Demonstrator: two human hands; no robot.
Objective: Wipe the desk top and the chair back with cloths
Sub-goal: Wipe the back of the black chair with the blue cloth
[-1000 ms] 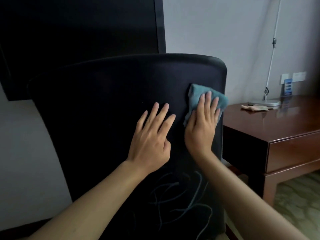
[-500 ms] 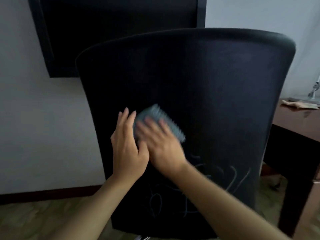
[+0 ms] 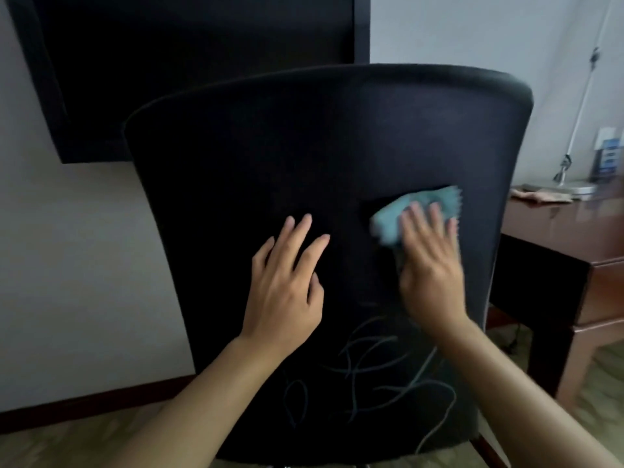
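Observation:
A black chair back point(image 3: 304, 146) fills the middle of the view, with pale scribbled lines point(image 3: 388, 376) on its lower part. My right hand point(image 3: 432, 265) presses a folded teal cloth point(image 3: 398, 214) flat against the right half of the chair back, fingers straight and blurred by motion. My left hand point(image 3: 287, 282) rests flat on the chair back to the left of it, fingers spread, holding nothing. The brown wooden desk point(image 3: 574, 224) stands at the right, partly hidden behind the chair.
A beige cloth point(image 3: 540, 195) lies on the desk beside a silver lamp base point(image 3: 570, 187). A dark panel point(image 3: 189, 62) hangs on the grey wall behind the chair. Patterned floor shows along the bottom and at the right.
My right hand swept the teal cloth from the chair back's right edge to beside my left hand, then back to the right. My left hand stayed on the chair.

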